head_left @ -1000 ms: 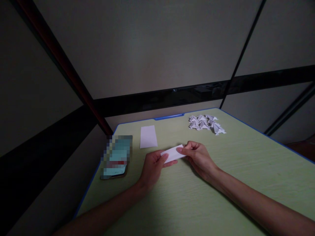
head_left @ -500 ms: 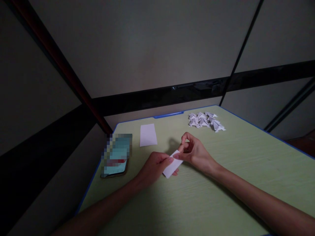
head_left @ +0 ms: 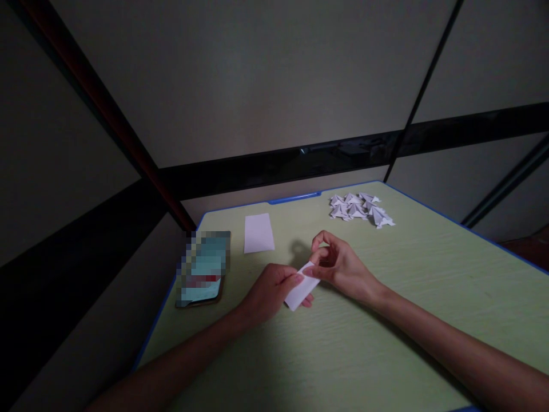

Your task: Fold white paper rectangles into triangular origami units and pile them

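Note:
A small folded piece of white paper (head_left: 299,295) is held between both hands, over the middle of the table. My left hand (head_left: 274,289) is closed on its left side, thumb on top and fingertips showing underneath. My right hand (head_left: 337,266) pinches the upper right end between thumb and fingers, its index finger bent. Beyond them a flat white sheet of paper (head_left: 259,233) lies on the table. Several folded white paper figures (head_left: 355,207) stand grouped at the far right.
A phone (head_left: 206,272) with a lit, partly blurred screen lies at the table's left edge. The pale green table (head_left: 407,274) has a blue rim and a blue strip (head_left: 295,198) at its back edge. Behind it rises a panelled wall (head_left: 266,86) with a black band.
The fingers of my right hand have shifted very slightly along the folded paper. Both hands keep their hold; the view has tilted a little.

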Available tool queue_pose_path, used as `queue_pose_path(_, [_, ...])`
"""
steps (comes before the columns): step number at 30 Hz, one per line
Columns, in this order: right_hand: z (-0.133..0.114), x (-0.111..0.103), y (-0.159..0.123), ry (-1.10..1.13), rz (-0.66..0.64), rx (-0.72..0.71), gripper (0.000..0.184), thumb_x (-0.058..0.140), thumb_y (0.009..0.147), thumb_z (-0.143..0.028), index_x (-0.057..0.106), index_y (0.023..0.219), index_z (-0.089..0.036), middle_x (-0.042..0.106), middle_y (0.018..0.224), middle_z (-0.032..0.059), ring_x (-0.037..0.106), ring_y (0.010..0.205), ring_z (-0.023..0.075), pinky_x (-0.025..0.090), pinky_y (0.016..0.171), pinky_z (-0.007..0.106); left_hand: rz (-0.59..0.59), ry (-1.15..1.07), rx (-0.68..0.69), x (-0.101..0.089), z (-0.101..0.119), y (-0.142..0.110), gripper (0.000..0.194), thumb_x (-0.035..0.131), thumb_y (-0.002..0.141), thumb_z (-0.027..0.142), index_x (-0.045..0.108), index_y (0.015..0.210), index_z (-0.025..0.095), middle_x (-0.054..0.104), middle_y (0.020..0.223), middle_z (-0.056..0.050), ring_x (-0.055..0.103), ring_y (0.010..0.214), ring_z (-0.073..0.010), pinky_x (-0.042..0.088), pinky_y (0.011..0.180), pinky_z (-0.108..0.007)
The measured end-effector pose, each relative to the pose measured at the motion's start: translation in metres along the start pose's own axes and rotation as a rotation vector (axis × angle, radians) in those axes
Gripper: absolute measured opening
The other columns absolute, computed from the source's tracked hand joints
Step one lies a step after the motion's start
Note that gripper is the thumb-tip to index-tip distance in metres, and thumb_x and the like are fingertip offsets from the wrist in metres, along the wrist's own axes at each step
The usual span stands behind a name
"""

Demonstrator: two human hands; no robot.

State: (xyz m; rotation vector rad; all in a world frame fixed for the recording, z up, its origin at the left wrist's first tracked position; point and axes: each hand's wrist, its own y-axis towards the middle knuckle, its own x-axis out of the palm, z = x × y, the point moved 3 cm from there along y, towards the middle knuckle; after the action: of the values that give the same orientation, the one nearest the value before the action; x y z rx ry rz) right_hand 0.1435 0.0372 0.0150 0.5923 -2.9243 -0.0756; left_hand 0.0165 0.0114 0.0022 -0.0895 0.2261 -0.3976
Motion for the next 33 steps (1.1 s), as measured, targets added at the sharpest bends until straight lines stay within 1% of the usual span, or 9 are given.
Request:
queue_pose_path(2, [-0.001,0.0,0.001,-0.033,0.036,-0.002,0.03,0.064,0.052,-0.008,0.041,0.07,-0.016,0.052,0.05,-0.0068,0.045,0.043,0.0047,0.034,0.044,0.018,0.045,0.001,0.024,0.0,0.001,0.0,0.031,0.042,0.076,0.029,0.061,0.065,0.008,0.066,0.06,-0.009,0.06,0.051,-0.014,0.042,0.046,-0.021])
queue_pose_path(5, [0.001,0.001,0.003,-0.106,0.057,0.037,0.018,0.063,0.057,-0.017,0.045,0.058,-0.014,0.047,0.045,-0.006,0.04,0.04,0.0035,0.029,0.041,0.018,0.157,-0.024,0.059,0.0,0.003,-0.001,0.03,0.043,0.076,0.03,0.062,0.068,0.008,0.066,0.061,-0.008,0.061,0.052,-0.0142,0.043,0.047,-0.021])
queue_pose_path(8, [0.005,0.003,0.003,-0.123,0.0,0.102,0.025,0.06,0.063,-0.029,0.045,0.05,-0.013,0.045,0.041,-0.0045,0.037,0.037,0.0037,0.025,0.038,0.019,0.23,-0.077,0.08,-0.001,0.005,-0.001,0.028,0.045,0.075,0.03,0.063,0.07,0.009,0.066,0.061,-0.007,0.061,0.054,-0.015,0.045,0.05,-0.022])
queue_pose_path(12, [0.006,0.002,0.002,-0.099,0.007,0.076,0.027,0.061,0.062,-0.033,0.048,0.051,-0.013,0.046,0.041,-0.0041,0.037,0.038,0.0041,0.025,0.039,0.019,0.258,-0.131,0.095,-0.002,0.006,-0.002,0.027,0.047,0.074,0.031,0.063,0.071,0.009,0.066,0.061,-0.006,0.061,0.054,-0.0145,0.046,0.052,-0.022])
queue_pose_path(17, [0.004,0.002,0.001,-0.059,0.061,0.027,0.025,0.063,0.06,-0.033,0.051,0.052,-0.012,0.051,0.045,-0.0023,0.04,0.04,0.0049,0.03,0.042,0.02,0.275,-0.182,0.096,-0.001,0.005,-0.003,0.029,0.048,0.073,0.034,0.064,0.076,0.009,0.066,0.064,-0.006,0.061,0.054,-0.0148,0.046,0.055,-0.023])
queue_pose_path(21, [0.002,0.001,-0.001,-0.068,0.113,-0.021,0.026,0.062,0.062,-0.035,0.052,0.054,-0.012,0.053,0.047,-0.0017,0.044,0.042,0.0063,0.033,0.045,0.021,0.221,-0.2,0.083,-0.002,0.005,-0.001,0.032,0.048,0.073,0.036,0.064,0.078,0.009,0.066,0.068,-0.007,0.061,0.058,-0.0156,0.046,0.058,-0.025])
queue_pose_path(24, [0.001,0.0,-0.002,-0.115,0.11,-0.053,0.027,0.059,0.065,-0.037,0.05,0.055,-0.014,0.051,0.047,-0.0029,0.045,0.044,0.007,0.034,0.046,0.021,0.144,-0.11,0.069,-0.006,0.005,0.002,0.031,0.048,0.073,0.036,0.065,0.074,0.01,0.065,0.062,-0.005,0.058,0.055,-0.014,0.044,0.054,-0.023])
queue_pose_path(28, [0.0,-0.002,-0.002,-0.199,0.136,-0.099,0.026,0.059,0.065,-0.036,0.049,0.055,-0.014,0.047,0.049,-0.0041,0.04,0.046,0.0065,0.031,0.045,0.021,0.071,-0.013,0.052,-0.007,0.006,0.002,0.029,0.051,0.07,0.035,0.062,0.058,0.01,0.059,0.052,-0.003,0.054,0.051,-0.0124,0.042,0.052,-0.023])
queue_pose_path(33, [-0.001,-0.002,-0.002,-0.229,0.138,-0.135,0.034,0.052,0.07,-0.039,0.042,0.049,-0.015,0.04,0.045,-0.0049,0.034,0.044,0.0059,0.027,0.043,0.02,0.036,-0.077,0.031,0.003,0.007,0.0,0.029,0.052,0.068,0.035,0.057,0.052,0.011,0.055,0.05,-0.001,0.053,0.05,-0.0119,0.045,0.056,-0.027])
